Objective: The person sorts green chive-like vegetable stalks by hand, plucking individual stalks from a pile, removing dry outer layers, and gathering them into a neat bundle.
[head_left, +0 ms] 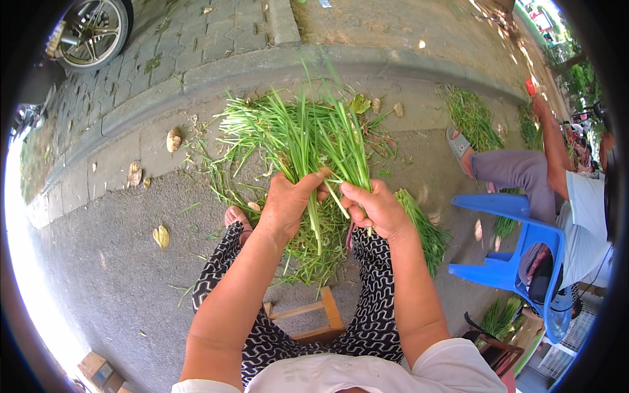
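Note:
My left hand is closed around a bunch of long green chives, pale stem ends hanging below the fist. Close beside it, my right hand grips a smaller bunch of chives, its leaves fanning up and away. A few pale stems slant between the two hands. Beyond them, a loose heap of chives lies on the ground by the kerb. Scattered green trimmings cover the ground between my feet. To the right of my right knee lies a neater bundle of chives.
A small wooden stool shows between my legs. At right, another person's leg extends beside a blue plastic chair, with more greens near that foot. A concrete kerb crosses behind the heap; a vehicle wheel stands far left.

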`<state>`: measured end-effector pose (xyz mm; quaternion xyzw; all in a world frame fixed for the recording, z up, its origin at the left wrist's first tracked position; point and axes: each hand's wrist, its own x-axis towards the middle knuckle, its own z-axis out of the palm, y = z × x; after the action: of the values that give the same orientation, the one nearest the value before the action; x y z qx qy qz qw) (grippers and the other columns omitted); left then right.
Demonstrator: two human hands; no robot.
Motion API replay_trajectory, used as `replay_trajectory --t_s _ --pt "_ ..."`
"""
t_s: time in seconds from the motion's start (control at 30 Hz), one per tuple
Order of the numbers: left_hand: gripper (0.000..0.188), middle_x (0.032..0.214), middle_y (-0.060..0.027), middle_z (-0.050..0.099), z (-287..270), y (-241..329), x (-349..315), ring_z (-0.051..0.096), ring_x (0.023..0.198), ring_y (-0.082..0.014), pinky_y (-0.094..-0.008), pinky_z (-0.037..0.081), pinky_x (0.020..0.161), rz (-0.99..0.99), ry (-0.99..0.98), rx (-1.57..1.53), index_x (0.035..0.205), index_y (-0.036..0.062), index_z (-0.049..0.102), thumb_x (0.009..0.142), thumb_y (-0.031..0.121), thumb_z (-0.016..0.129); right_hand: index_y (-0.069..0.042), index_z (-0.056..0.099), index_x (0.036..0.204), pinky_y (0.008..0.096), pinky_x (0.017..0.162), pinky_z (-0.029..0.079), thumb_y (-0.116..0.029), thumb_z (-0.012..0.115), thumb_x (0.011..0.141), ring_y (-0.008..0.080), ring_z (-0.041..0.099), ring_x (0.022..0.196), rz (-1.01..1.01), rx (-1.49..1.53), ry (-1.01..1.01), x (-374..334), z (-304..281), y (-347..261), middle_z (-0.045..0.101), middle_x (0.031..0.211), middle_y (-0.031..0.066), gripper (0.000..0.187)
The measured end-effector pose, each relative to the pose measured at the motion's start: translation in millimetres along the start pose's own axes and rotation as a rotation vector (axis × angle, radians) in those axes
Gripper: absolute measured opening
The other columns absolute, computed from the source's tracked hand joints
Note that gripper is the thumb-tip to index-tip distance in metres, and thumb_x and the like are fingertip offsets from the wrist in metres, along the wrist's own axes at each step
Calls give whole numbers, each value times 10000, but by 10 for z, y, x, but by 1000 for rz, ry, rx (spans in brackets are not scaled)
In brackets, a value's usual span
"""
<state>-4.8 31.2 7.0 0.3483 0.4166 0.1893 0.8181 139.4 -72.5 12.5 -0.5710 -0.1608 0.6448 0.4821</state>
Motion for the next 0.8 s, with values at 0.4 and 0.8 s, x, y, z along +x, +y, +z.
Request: replay_trajectory --t_s 0.4,0.8 --pt "205 730 -47 574 -65 -3 39 504 586 -106 -225 439 539 -70 153 -4 964 -17 608 793 96 608 -103 496 824 197 382 354 -234 474 914 60 482 533 -622 859 496 -115 -708 -178 537 719 0 160" --pt "188 701 -39 574 -195 -9 60 508 591 -99 -228 436 502 -48 194 -50 910 1 612 779 130 648 -89 482 807 186 341 283 -234 478 913 39 339 454 -787 908 497 -307 -979 -285 488 676 -31 179"
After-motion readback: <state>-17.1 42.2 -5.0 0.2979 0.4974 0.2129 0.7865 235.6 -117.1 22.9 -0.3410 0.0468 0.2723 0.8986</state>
